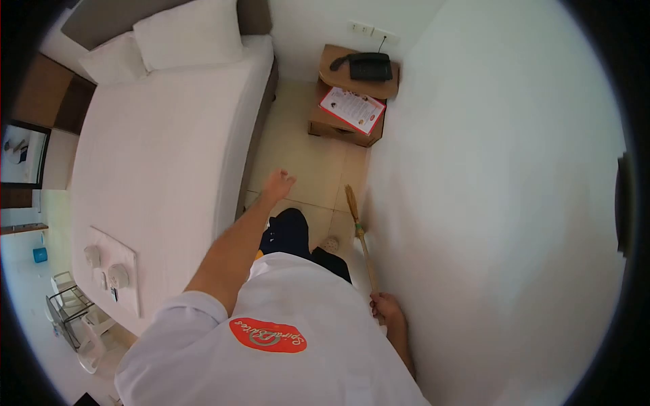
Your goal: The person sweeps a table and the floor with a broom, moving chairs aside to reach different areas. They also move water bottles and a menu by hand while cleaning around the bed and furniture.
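My right hand (386,306) is wrapped round the handle of a long, thin broom (367,256), low by the wall on the right. The broom slants forward along the wall, and its straw-coloured head (351,201) points away from me over the tiled floor. Out in front, my left hand (277,184) hangs above the floor beside the bed, its fingers loosely bent and apart with nothing in them. Below it show my dark trouser leg (287,230) and a light shoe (330,244).
A bed (152,149) with white sheets and pillows (189,34) runs along the left. Ahead, a wooden nightstand (352,132) carries a black telephone (370,67) and a red-edged printed sheet (352,108). A white wall (487,203) bounds the right. Folded towels (118,275) lie on the bed.
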Demonstrator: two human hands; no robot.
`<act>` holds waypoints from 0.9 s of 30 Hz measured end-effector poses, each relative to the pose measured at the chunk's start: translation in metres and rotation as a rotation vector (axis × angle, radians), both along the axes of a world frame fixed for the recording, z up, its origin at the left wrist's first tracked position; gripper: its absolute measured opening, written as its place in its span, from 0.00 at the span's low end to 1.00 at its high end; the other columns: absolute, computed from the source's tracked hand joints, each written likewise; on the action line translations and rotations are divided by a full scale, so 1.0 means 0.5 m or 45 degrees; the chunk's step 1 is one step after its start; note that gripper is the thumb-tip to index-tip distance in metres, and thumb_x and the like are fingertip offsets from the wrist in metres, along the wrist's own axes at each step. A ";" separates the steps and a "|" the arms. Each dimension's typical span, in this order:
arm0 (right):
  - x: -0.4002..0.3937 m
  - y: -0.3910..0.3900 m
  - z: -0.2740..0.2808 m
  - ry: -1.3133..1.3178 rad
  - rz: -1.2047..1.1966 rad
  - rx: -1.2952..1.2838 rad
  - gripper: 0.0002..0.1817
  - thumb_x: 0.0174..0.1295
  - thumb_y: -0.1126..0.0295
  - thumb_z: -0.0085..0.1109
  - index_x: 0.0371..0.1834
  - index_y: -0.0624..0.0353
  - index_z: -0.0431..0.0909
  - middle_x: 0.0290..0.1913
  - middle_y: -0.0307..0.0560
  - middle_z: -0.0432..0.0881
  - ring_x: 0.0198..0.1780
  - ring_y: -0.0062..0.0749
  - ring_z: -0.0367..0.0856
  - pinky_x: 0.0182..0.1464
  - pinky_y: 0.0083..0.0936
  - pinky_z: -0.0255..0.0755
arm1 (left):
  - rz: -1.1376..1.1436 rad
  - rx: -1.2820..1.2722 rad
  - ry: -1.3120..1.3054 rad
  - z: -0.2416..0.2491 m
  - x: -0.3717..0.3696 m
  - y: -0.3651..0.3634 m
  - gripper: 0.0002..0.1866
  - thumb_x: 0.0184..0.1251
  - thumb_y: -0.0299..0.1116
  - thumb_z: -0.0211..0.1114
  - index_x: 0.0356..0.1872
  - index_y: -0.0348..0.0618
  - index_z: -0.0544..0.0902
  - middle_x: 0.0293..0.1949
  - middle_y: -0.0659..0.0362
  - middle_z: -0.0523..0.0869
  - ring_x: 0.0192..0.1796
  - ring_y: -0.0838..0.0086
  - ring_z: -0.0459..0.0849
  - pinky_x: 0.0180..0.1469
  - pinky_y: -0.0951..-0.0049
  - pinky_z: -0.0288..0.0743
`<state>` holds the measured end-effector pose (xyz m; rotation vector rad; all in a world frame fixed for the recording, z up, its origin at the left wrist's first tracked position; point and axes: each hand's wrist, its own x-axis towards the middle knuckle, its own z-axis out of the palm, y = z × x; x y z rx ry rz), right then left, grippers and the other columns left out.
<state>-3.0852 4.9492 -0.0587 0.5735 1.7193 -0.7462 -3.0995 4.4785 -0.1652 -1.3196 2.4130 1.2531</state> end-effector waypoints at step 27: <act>-0.459 -0.592 0.012 -0.435 -0.344 0.439 0.14 0.69 0.60 0.52 0.47 0.60 0.72 0.21 0.36 0.72 0.14 0.18 0.66 0.15 0.18 0.62 | -0.198 0.196 -0.213 -0.691 -0.861 -0.400 0.26 0.56 0.42 0.67 0.53 0.37 0.77 0.46 0.45 0.83 0.50 0.57 0.82 0.56 0.53 0.72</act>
